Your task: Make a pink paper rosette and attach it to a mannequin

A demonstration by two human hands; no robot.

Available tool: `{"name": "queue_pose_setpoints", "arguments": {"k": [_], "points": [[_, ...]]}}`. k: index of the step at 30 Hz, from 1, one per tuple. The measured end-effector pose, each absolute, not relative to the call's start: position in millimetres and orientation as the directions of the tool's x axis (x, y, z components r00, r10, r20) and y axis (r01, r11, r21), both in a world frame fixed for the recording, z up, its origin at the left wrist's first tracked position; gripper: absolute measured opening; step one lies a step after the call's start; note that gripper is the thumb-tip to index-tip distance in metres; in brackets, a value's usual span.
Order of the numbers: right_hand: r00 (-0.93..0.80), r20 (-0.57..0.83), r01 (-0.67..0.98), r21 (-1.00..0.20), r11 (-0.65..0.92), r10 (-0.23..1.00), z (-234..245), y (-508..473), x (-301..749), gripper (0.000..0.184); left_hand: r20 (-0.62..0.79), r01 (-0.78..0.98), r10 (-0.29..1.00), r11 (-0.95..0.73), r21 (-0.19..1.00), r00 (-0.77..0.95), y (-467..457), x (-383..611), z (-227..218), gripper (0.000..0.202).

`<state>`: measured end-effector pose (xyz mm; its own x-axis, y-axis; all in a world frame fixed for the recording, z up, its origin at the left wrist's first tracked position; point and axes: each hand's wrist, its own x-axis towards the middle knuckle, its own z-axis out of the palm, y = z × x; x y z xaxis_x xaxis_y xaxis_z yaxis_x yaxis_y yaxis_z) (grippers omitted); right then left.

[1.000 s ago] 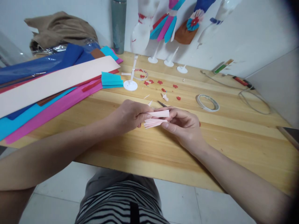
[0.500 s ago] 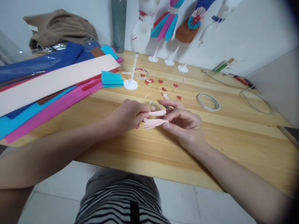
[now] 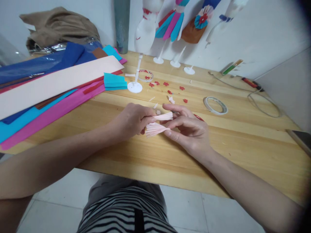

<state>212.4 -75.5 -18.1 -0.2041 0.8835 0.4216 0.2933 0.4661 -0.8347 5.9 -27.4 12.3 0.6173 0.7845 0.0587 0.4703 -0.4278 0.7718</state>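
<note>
Both hands meet over the middle of the wooden table (image 3: 243,152) around a small pleated piece of pale pink paper (image 3: 156,127). My left hand (image 3: 132,120) pinches the folded end of it, fingers curled closed. My right hand (image 3: 188,129) touches the spread pleats with its fingertips, thumb under the lower fan and fingers resting on the upper strip. A pair of scissors lies mostly hidden behind my right hand, with only a red bit of handle (image 3: 198,117) showing.
Long sheets of coloured paper (image 3: 53,87) lie stacked at the left, with a brown cloth (image 3: 60,27) behind. White mannequin stands (image 3: 143,38) with paper dresses line the back wall. Red paper flowers (image 3: 167,85), a tape roll (image 3: 215,106), a wire (image 3: 263,105) and a green tube (image 3: 231,68) lie beyond.
My right hand's fingers have shifted along the pleats and the paper fan has spread a little wider. The view has tilted slightly; my left hand keeps its pinch.
</note>
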Motion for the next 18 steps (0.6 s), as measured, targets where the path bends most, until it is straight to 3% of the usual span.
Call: {"name": "queue_pose_setpoints", "arguments": {"k": [6,18], "points": [[-0.120,0.424,0.236,-0.866,0.441,0.898,-19.8,-74.1,210.4,0.009,-0.026,0.461,0.748,-0.381,0.801,0.663,-29.1,6.1,16.0,0.025],[-0.070,0.382,0.125,-0.913,0.388,0.921,-22.0,-71.4,210.2,0.012,0.046,0.427,0.673,-0.518,0.742,0.738,-29.2,8.5,14.1,0.026]]}}
